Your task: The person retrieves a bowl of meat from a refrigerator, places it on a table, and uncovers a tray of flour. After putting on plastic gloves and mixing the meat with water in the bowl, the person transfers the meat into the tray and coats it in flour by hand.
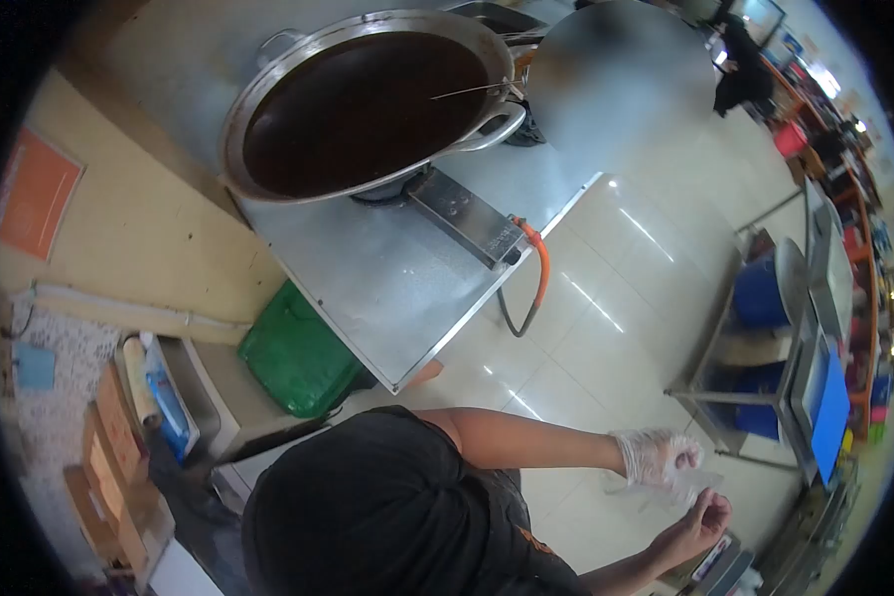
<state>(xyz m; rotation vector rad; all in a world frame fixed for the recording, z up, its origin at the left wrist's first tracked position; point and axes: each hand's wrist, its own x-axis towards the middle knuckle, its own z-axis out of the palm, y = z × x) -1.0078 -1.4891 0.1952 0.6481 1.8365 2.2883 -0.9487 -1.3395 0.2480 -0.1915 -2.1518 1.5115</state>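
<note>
My left hand (670, 459) wears a thin clear disposable plastic glove, loose at the wrist. Its fingers are curled in. Just below it, my bare right hand (703, 523) has its fingers bent together in a pinch. Between the two hands a flimsy clear plastic piece (703, 481), which looks like another disposable glove, reaches toward the right fingertips. Both hands are held out in front of my body, over the tiled floor and away from the table. The exact grip of the fingers on the plastic is hard to see.
A wide metal wok (447, 147) of dark liquid sits on a gas burner (467, 217) on a metal table (368, 288). An orange hose (541, 268) hangs off its edge. Below is a green bin (298, 353). A metal rack (725, 397) with blue buckets (760, 288) stands right; a person (743, 70) is farther back.
</note>
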